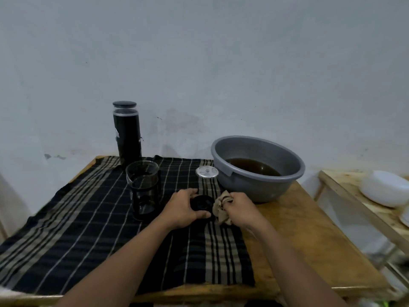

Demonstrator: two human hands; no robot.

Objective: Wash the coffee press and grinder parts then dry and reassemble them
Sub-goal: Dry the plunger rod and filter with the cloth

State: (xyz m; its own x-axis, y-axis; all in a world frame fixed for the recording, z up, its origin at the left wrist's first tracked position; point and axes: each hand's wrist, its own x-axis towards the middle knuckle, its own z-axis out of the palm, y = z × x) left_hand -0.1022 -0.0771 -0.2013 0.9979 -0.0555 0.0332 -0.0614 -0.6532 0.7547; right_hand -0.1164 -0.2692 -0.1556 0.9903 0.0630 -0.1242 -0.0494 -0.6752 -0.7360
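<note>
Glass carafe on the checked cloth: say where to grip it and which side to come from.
Grip the glass carafe round its middle, where the black frame bands it, coming from the right side. It stands upright with its spout to the left, and a dark strip on the right may be its handle. The left hand, on the black lid, is nearest.

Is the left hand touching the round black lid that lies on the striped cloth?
Touching. The head view shows the left hand curled around the round black lid, thumb on its near edge and fingers on its far edge.
</note>
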